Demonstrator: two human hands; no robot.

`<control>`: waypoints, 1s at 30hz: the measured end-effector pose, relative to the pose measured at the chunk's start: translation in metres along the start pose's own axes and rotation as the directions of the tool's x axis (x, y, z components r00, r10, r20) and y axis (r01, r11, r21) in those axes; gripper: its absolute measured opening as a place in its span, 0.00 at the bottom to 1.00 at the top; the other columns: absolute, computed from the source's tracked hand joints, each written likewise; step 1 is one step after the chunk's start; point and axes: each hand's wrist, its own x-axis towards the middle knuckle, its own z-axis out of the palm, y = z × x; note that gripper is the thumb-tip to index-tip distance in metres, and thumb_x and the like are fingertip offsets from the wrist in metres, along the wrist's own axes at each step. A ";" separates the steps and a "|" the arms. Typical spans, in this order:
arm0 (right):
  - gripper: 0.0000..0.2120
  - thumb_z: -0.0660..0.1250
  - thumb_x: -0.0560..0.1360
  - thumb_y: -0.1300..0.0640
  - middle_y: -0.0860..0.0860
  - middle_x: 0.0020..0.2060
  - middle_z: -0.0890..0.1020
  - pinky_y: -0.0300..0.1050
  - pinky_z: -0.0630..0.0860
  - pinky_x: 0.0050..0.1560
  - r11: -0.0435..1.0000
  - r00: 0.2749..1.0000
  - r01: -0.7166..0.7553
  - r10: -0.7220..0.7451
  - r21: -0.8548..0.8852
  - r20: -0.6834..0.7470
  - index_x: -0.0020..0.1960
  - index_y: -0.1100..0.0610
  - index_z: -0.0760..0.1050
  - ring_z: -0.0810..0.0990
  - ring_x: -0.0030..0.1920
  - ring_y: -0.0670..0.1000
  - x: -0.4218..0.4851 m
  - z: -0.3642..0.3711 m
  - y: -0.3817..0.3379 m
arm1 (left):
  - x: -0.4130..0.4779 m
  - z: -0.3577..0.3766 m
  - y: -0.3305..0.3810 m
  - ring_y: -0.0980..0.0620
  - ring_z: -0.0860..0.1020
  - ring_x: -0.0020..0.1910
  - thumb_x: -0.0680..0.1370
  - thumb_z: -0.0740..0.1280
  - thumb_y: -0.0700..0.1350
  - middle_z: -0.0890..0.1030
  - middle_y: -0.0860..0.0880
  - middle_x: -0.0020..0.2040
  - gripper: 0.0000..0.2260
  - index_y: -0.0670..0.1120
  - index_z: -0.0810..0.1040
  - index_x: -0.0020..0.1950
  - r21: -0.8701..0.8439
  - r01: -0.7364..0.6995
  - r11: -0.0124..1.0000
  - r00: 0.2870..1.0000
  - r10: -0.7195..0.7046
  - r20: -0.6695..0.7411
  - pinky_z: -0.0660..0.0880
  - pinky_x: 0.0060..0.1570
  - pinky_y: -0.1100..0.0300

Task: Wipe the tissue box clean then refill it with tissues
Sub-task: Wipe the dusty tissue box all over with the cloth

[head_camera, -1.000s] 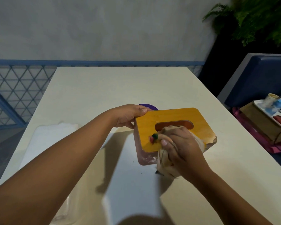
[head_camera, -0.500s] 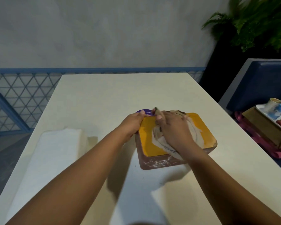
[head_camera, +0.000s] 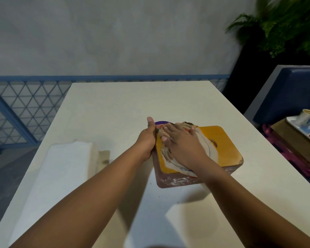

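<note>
**Cloth pressed flat on the box lid; left hand braced at its side**

The tissue box (head_camera: pixel 222 147) sits flat on the table (head_camera: pixel 132 101), a little toward 3 o'clock from the table's middle, with its orange lid facing up. A second ago it was tipped up so that the lid and its whole slot faced the camera; half a second ago it was already down flat. A pale patterned cloth (head_camera: pixel 169 159) is spread over the 9 o'clock half of the lid and hides most of the slot.

The right hand (head_camera: pixel 183 142) lies palm down on the cloth, fingers straight and slightly spread, pressing rather than gripping. A second ago it held the cloth bunched at the lid's near edge. Since half a second ago it has barely shifted.

The left hand (head_camera: pixel 147 140) rests against the box's 9 o'clock wall. One digit now points straight toward 12 o'clock past the far corner; earlier the fingertips hooked over that corner. The other fingers are hidden, so I cannot tell how far they curl.

A purple object (head_camera: pixel 161 122) peeks out at the box's 11 o'clock. A stack of white tissues (head_camera: pixel 61 167) lies at 9 o'clock, well apart. Off the table at 3 o'clock are a tray (head_camera: pixel 301 130) and a blue seat (head_camera: pixel 283 93); a plant (head_camera: pixel 284 27) stands at 1 o'clock.
</note>
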 end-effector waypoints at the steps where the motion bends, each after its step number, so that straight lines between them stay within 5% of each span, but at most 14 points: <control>1: 0.21 0.48 0.82 0.49 0.46 0.75 0.57 0.61 0.43 0.73 0.999 1.000 0.028 -0.029 0.028 0.007 0.75 0.49 0.57 0.50 0.76 0.48 -0.001 -0.001 0.000 | 0.000 0.000 0.000 0.44 0.81 0.50 0.74 0.42 0.69 0.83 0.42 0.47 0.35 0.46 0.80 0.46 -0.089 0.033 0.996 0.999 -0.029 0.041 0.75 0.58 0.51; 4: 0.20 0.50 0.82 0.49 0.44 0.74 0.60 0.57 0.43 0.74 0.985 0.993 0.117 -0.120 0.123 0.010 0.73 0.46 0.61 0.53 0.75 0.46 -0.002 -0.002 -0.001 | 0.005 -0.006 0.001 0.44 0.79 0.55 0.70 0.36 0.73 0.81 0.43 0.54 0.45 0.43 0.75 0.61 -0.308 0.144 0.940 0.978 -0.088 0.188 0.74 0.58 0.51; 7: 0.17 0.55 0.80 0.49 0.46 0.68 0.72 0.52 0.53 0.73 0.939 0.981 0.189 -0.169 0.287 -0.093 0.67 0.47 0.71 0.65 0.70 0.45 -0.006 -0.003 0.000 | 0.007 -0.011 0.006 0.43 0.76 0.59 0.68 0.34 0.75 0.79 0.45 0.56 0.47 0.45 0.69 0.67 -0.348 0.194 0.917 0.962 -0.109 0.250 0.71 0.60 0.51; 10: 0.17 0.57 0.76 0.45 0.48 0.39 0.84 0.46 0.72 0.48 0.847 0.943 0.302 -0.200 0.438 -0.264 0.46 0.53 0.82 0.79 0.43 0.45 -0.012 -0.002 0.002 | 0.009 -0.014 0.007 0.43 0.77 0.59 0.69 0.36 0.74 0.80 0.43 0.56 0.43 0.48 0.70 0.66 -0.305 0.213 0.928 0.952 -0.127 0.280 0.72 0.61 0.50; 13: 0.20 0.54 0.75 0.43 0.43 0.24 0.74 0.38 0.63 0.34 0.841 0.911 0.357 -0.216 0.406 -0.352 0.32 0.52 0.74 0.72 0.29 0.43 -0.020 -0.001 0.002 | 0.006 -0.013 0.009 0.47 0.80 0.46 0.78 0.54 0.63 0.80 0.43 0.48 0.24 0.44 0.75 0.56 -0.148 0.191 0.970 0.945 -0.141 0.293 0.76 0.51 0.54; 15: 0.22 0.52 0.76 0.44 0.46 0.28 0.77 0.41 0.64 0.38 0.873 0.902 0.370 -0.254 0.319 -0.349 0.35 0.54 0.77 0.73 0.31 0.46 -0.024 -0.002 0.000 | 0.005 -0.010 0.009 0.49 0.80 0.39 0.78 0.63 0.51 0.80 0.44 0.42 0.11 0.43 0.77 0.50 -0.069 0.173 0.982 0.950 -0.148 0.275 0.79 0.43 0.57; 17: 0.22 0.50 0.76 0.44 0.49 0.36 0.82 0.46 0.69 0.43 0.903 0.910 0.362 -0.290 0.229 -0.296 0.43 0.53 0.80 0.77 0.38 0.49 -0.029 -0.004 -0.002 | 0.007 -0.008 0.009 0.49 0.80 0.40 0.78 0.64 0.47 0.81 0.44 0.42 0.08 0.44 0.79 0.48 -0.003 0.095 0.996 0.967 -0.091 0.237 0.78 0.46 0.56; 20: 0.20 0.52 0.75 0.45 0.47 0.44 0.85 0.48 0.72 0.45 0.933 0.907 0.357 -0.334 0.049 -0.257 0.51 0.49 0.81 0.81 0.47 0.50 -0.039 -0.006 -0.006 | 0.009 -0.010 0.008 0.45 0.78 0.46 0.81 0.59 0.50 0.81 0.42 0.45 0.14 0.45 0.80 0.44 0.236 -0.084 0.968 0.975 0.030 0.222 0.73 0.59 0.48; 23: 0.18 0.54 0.75 0.46 0.44 0.47 0.85 0.46 0.70 0.44 0.926 0.891 0.375 -0.372 -0.038 -0.261 0.51 0.49 0.81 0.80 0.48 0.49 -0.055 0.000 -0.004 | 0.010 -0.009 0.007 0.43 0.77 0.51 0.82 0.54 0.53 0.80 0.38 0.52 0.19 0.41 0.78 0.51 0.438 -0.203 0.876 0.972 0.126 0.199 0.70 0.63 0.45; 30: 0.22 0.49 0.80 0.46 0.48 0.53 0.83 0.53 0.70 0.56 0.964 0.839 0.264 -0.240 -0.021 -0.488 0.53 0.53 0.81 0.77 0.56 0.52 -0.084 0.022 0.038 | 0.005 -0.008 0.011 0.41 0.76 0.57 0.83 0.50 0.52 0.79 0.38 0.57 0.21 0.39 0.75 0.59 0.534 -0.313 0.786 0.946 0.208 0.249 0.71 0.61 0.47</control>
